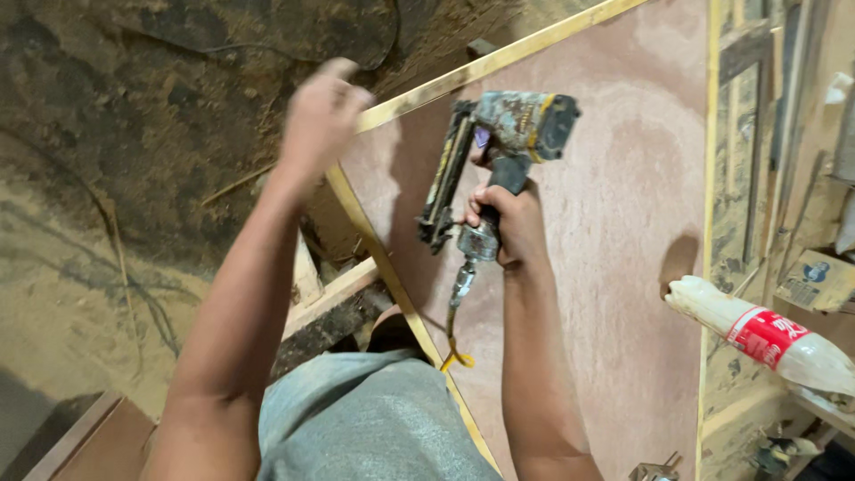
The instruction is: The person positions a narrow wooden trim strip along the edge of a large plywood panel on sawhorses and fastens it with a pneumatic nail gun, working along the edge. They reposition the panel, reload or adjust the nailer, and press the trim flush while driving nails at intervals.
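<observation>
My right hand (506, 223) grips the handle of a worn pneumatic nail gun (499, 147), held above a large pinkish plywood panel (614, 232) edged with pale wooden strips (383, 258). An air hose fitting (459, 294) hangs from the gun's base. My left hand (321, 116) is raised and blurred near the panel's upper left corner, fingers curled, resting on or just above the strip; whether it grasps anything is unclear.
A plastic bottle (766, 334) with a red label lies at the panel's right edge. Wooden offcuts and a cluttered shelf (802, 178) line the right. Dirt floor (116, 178) with cables lies to the left. Timber pieces (329, 303) sit under the panel.
</observation>
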